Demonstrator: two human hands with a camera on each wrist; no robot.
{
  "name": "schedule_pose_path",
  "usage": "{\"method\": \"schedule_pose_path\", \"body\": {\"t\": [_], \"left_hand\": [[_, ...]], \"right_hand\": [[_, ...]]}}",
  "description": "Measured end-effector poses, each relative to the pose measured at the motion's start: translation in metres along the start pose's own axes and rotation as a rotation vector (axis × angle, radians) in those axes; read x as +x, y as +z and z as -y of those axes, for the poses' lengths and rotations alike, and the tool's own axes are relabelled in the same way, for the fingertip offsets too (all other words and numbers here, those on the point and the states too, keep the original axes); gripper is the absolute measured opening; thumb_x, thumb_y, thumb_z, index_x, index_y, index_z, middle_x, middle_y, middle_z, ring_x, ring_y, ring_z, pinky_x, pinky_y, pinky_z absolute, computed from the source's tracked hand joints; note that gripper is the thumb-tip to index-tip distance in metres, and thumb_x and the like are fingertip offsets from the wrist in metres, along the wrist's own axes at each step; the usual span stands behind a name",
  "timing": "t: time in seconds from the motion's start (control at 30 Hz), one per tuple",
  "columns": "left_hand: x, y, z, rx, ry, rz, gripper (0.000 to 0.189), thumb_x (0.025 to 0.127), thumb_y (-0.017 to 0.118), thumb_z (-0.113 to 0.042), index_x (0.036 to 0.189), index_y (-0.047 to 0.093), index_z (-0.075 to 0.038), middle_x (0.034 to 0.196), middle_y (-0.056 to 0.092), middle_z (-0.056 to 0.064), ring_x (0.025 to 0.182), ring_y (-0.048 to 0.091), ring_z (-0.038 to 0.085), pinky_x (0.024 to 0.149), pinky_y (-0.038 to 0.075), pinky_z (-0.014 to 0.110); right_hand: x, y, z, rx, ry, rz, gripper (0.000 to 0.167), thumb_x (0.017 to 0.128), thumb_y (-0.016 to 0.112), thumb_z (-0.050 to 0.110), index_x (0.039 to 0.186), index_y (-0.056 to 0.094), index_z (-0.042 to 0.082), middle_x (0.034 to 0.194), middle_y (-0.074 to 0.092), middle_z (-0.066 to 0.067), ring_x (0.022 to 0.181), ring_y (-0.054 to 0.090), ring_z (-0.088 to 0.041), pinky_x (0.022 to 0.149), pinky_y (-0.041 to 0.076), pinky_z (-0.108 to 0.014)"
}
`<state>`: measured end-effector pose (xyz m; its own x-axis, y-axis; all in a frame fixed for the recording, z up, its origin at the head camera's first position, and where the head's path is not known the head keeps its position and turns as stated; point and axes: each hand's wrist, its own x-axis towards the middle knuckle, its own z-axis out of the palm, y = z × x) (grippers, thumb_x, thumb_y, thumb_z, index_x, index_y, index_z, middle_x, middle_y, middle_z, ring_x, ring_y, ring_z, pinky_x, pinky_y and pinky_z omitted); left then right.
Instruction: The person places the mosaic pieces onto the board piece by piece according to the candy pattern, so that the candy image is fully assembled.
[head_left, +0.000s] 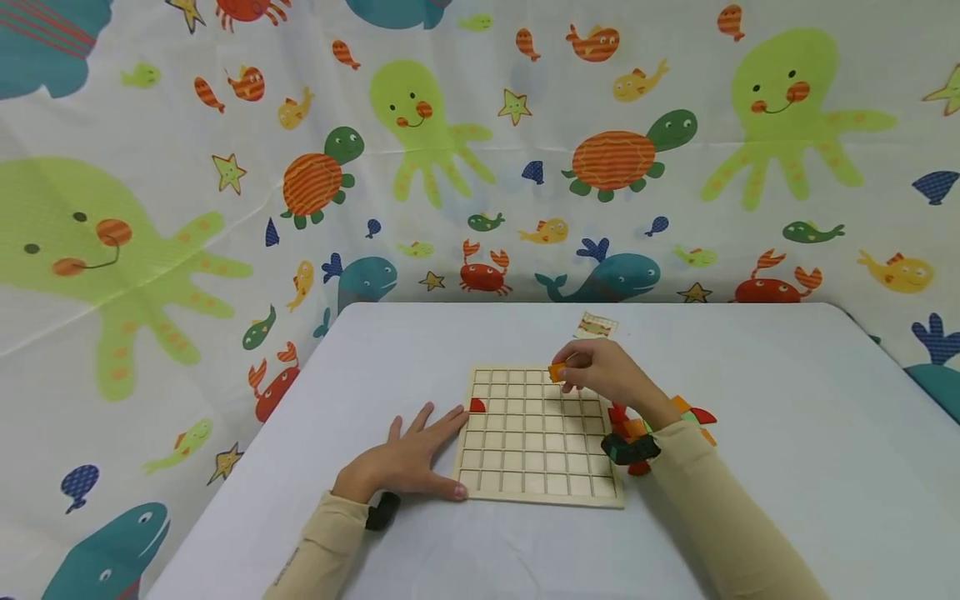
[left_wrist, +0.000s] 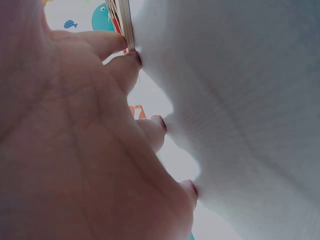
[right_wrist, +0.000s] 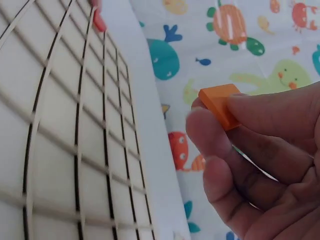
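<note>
A square wooden grid board (head_left: 536,458) lies flat on the table. My left hand (head_left: 408,462) is spread on the tabletop at the board's left side, with thumb and index fingertip right at its edge. In the left wrist view, the palm and fingertips (left_wrist: 134,59) of that hand show beside the board's edge. Over the far right part of the board, my right hand (head_left: 607,371) pinches a small orange block (right_wrist: 220,102) between thumb and fingers, raised above the grid. One red quarter-round piece (head_left: 477,406) sits in a cell at the left column.
Beside the board's right edge, partly under the right forearm, is a loose pile of orange, red and green pieces (head_left: 702,415). A small printed card (head_left: 596,325) lies beyond the board on the white table (head_left: 787,417). A sea-animal print cloth (head_left: 480,150) hangs behind.
</note>
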<state>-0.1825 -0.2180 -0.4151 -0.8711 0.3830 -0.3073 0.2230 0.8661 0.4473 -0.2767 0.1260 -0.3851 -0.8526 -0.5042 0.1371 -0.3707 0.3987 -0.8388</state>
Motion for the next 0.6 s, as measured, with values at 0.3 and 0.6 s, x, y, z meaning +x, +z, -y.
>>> {"method": "schedule_pose_path", "body": {"t": [0.3,0.6], "left_hand": [[0.003,0.002,-0.002,0.005,-0.001,0.003,0.115,0.081,0.088,-0.062,0.172,0.028,-0.025,0.178,0.022,-0.003,0.164,-0.002,0.039,0.122,-0.007,0.074],[0.003,0.000,0.002,0.007,0.026,0.004,0.115,0.082,0.088,-0.059,0.173,0.026,-0.024,0.178,0.019,-0.004,0.164,-0.004,0.039,0.121,-0.008,0.075]], "right_hand": [[0.023,0.035,0.029,0.053,-0.049,-0.102,0.014,0.102,0.073,0.009,0.112,0.077,0.001,0.105,0.080,-0.011,0.101,0.076,-0.030,0.094,0.059,-0.053],[0.035,0.071,0.040,0.073,-0.090,-0.082,0.005,0.099,0.073,0.006,0.103,0.076,0.004,0.096,0.075,-0.004,0.087,0.071,-0.023,0.080,0.058,-0.037]]}}
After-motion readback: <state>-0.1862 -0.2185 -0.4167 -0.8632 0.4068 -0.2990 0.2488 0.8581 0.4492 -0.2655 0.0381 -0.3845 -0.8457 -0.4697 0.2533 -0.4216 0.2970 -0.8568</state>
